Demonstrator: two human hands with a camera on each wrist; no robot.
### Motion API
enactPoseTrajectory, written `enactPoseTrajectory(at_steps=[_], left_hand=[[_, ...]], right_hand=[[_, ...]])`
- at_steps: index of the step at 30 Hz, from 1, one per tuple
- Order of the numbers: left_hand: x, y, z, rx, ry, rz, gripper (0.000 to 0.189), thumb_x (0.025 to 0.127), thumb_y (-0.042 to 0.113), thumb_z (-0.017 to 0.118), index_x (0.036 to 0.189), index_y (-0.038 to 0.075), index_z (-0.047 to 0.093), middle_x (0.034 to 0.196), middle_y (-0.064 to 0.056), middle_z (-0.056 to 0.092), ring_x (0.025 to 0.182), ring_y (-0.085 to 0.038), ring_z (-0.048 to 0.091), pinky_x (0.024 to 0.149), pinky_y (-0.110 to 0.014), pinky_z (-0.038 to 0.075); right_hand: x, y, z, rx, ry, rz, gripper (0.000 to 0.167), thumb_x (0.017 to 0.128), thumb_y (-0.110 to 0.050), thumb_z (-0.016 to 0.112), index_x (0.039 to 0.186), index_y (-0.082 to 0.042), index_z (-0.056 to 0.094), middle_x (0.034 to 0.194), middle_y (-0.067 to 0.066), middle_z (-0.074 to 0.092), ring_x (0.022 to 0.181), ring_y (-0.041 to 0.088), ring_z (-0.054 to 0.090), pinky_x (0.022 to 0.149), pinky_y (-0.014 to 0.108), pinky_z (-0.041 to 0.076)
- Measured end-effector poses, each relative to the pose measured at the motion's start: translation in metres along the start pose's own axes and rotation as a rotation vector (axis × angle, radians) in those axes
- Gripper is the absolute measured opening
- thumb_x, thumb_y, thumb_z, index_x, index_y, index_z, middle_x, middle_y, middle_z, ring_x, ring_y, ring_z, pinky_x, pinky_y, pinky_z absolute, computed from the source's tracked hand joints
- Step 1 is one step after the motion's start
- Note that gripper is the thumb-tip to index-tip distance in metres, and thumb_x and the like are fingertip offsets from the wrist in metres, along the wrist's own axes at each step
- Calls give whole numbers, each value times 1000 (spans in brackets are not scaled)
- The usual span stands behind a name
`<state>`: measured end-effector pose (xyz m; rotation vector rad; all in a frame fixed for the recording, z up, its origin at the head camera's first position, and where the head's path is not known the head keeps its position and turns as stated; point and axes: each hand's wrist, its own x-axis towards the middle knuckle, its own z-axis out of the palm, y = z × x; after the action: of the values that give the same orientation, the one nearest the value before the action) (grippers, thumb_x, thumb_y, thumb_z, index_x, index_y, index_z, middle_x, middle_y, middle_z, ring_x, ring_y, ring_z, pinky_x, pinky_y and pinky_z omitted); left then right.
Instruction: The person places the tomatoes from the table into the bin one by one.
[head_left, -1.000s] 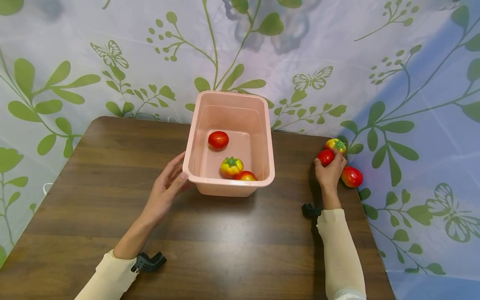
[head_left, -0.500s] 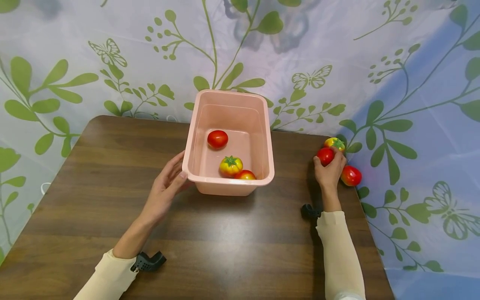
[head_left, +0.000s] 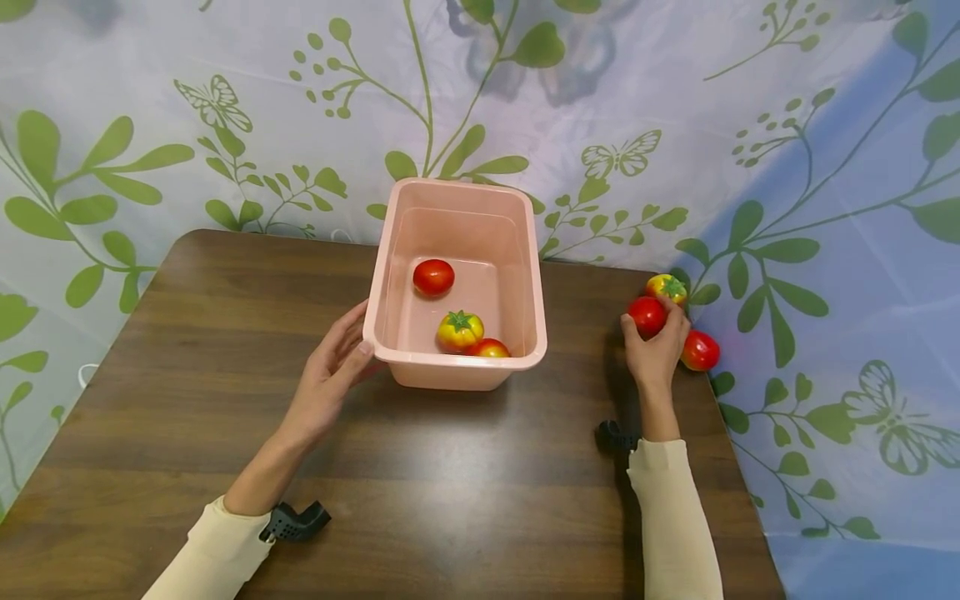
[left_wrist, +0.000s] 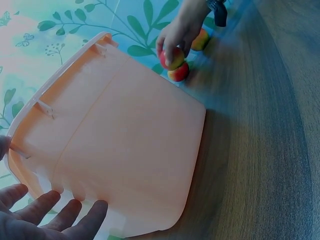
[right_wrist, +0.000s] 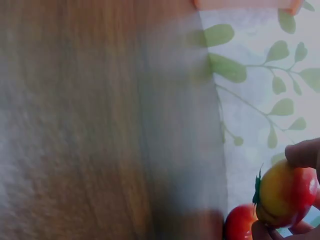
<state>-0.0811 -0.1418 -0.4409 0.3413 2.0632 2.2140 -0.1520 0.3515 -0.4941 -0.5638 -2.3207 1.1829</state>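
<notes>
My right hand holds a glossy red tomato between thumb and fingers. In the right wrist view this tomato shows a yellow side and a green stem end. A yellow tomato with a green top lies just behind it, and another red tomato lies to its right. At the left of a pink plastic tub, my left hand lays its fingers along the outer wall, thumb at the rim corner. Inside sit a red tomato, a yellow one and a partly hidden red-yellow one.
The tub stands toward the back of a brown wooden table. A printed leaf-pattern cloth hangs along the back and right sides. The loose tomatoes lie near the table's back right corner. Each wrist wears a black band.
My right wrist has drawn slightly toward me, with the red tomato still in the fingers. The left hand and tub have stayed in place, and the head view has shifted slightly.
</notes>
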Motion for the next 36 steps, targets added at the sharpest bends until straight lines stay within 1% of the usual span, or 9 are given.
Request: enactPoseTrajectory(at_steps=[6,12,15,21,26,29,32,33,36], left_hand=[[-1,0,-1,-1,4,6,57,115,16,51,169,22,35,171,-19,43,145,-19,60,107,-34,62],[0,0,0,-2,2,5,57,115,16,51,169,22,35,170,-19,43,145,-21,60,108,-35,62],[0,0,0,-3,4,3,57,115,16,51,169,23,36,171,-19,43,145,-20,60,108,-35,62],[-1,0,0,-13,4,6,57,115,15,51,169,21,35,170,-21,43,140,-10,62,108,-36,62],[-1,0,1,-12,7,8,57,115,15,51,169,21,35,170,-20,43,142,-16,62,108,-36,62],[-1,1,1,-13,8,9,57,115,15,51,169,21,36,170,-21,43,141,-12,62,108,-36,62],[-1,1,1,-19,7,10,57,115,15,50,169,21,35,170,-22,42,139,-7,62,108,-35,62],[-1,1,1,-20,6,10,57,115,15,50,169,21,35,170,-22,42,140,-9,62,108,-34,62],[0,1,1,-26,7,8,56,115,16,50,169,22,35,170,-22,42,143,-16,61,108,-33,62]], right_hand=[[-8,-4,-1,21,14,-77,67,95,-25,80,155,-17,51,157,18,45,148,34,43,128,57,37],[-21,-9,-2,49,14,-111,66,94,-22,81,153,-16,53,154,18,48,144,33,46,125,56,40],[-28,-13,-3,69,12,-110,66,94,-23,82,153,-18,53,152,17,49,140,29,49,120,49,44],[-39,-26,-7,116,16,-113,65,93,-24,83,153,-23,56,149,10,52,132,17,53,107,31,50],[-47,-37,-11,130,12,-137,66,93,-24,85,152,-27,56,149,7,53,131,12,53,109,33,53],[-51,-43,-13,142,10,-152,65,93,-25,85,151,-31,57,149,5,53,131,10,53,109,34,54],[-55,-49,-15,158,16,-173,65,92,-25,85,150,-33,57,149,3,54,130,9,53,107,29,53],[-56,-51,-15,163,19,-177,66,92,-23,86,151,-31,57,149,3,55,131,10,54,106,28,53],[-66,-72,-19,192,25,-190,66,91,-16,85,151,-19,58,150,9,55,131,15,55,106,28,52]])
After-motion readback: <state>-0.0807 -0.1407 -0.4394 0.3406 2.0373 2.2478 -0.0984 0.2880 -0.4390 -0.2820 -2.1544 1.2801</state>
